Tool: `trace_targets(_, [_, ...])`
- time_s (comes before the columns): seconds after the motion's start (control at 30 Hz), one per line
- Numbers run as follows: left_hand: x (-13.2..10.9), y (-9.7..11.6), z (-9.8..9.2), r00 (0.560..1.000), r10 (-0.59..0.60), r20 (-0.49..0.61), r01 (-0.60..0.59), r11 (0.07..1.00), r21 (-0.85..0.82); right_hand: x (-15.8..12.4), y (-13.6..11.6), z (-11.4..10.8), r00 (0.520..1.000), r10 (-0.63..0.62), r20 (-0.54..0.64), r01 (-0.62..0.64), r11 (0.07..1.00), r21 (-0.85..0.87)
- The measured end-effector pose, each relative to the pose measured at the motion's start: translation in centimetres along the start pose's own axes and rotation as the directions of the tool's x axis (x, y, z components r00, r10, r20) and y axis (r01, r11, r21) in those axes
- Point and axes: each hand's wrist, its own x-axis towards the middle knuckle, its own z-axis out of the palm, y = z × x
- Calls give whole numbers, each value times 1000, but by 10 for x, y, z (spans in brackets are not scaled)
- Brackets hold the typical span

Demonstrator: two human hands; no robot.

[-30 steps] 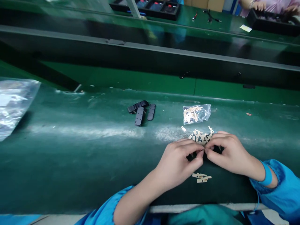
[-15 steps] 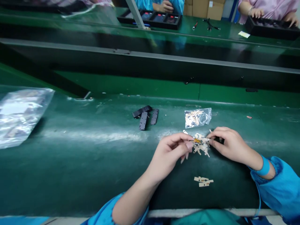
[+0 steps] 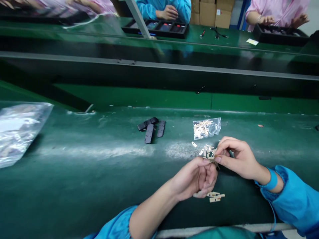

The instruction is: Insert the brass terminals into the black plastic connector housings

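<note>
My left hand is turned palm up with its fingers curled. Its thumb and forefinger pinch a small beige flat piece. My right hand meets it from the right, thumb and forefinger closed at the same piece; the fingertips hide most of it. Just behind the fingers lies a loose pile of small beige flat pieces with dark holes. Nearer the front edge, below my left hand, several similar beige pieces with orange-brown parts lie together.
A clear bag of beige pieces lies behind the pile. Black plastic parts are left of it. At the far left is a large clear bag. Beyond the raised ledge, co-workers' hands are near black trays.
My left hand has rolled palm up and come nearer my right hand. Their fingertips now meet at a small piece in front of the pile. The whole view has shifted slightly.
</note>
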Motion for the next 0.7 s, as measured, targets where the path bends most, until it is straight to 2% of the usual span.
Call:
trace_targets(0.3, [3, -5, -6, 999, -47, -7, 48, 998, 29, -1, -4, -2, 998, 51, 20, -52, 997, 53])
trace_targets(0.37, [3, -4, -4, 999, -4, -44, 6, 998, 55, -1, -5, -1, 997, 78, -18, -77, 994, 75])
trace_targets(0.4, [2, -4, -3, 993, 63, -96, -54, 994, 92, -1, -6, -1, 994, 98, -43, -94, 992, 84])
trace_targets(0.43, [1, -3, -1, 974, 160, -162, -134, 978, 157, -1, -6, 0, 990, 121, -67, -115, 990, 85])
trace_targets(0.47, [0, -3, 1, 934, 278, -223, -220, 942, 252, -1, -7, 0, 986, 144, -86, -138, 988, 72])
trace_targets(0.53, [-3, -1, 6, 807, 521, -278, -352, 802, 483, -1, -7, 2, 978, 179, -104, -179, 984, 15])
trace_targets(0.6, [-7, 2, 10, 698, 673, -244, -376, 635, 675, -1, -8, 4, 976, 195, -95, -199, 979, -35])
trace_targets(0.67, [-9, 4, 14, 636, 743, -208, -344, 515, 785, -2, -8, 5, 978, 195, -80, -200, 978, -62])
trace_targets(0.7, [-10, 6, 15, 619, 760, -199, -325, 478, 816, -3, -8, 5, 978, 192, -82, -198, 978, -71])
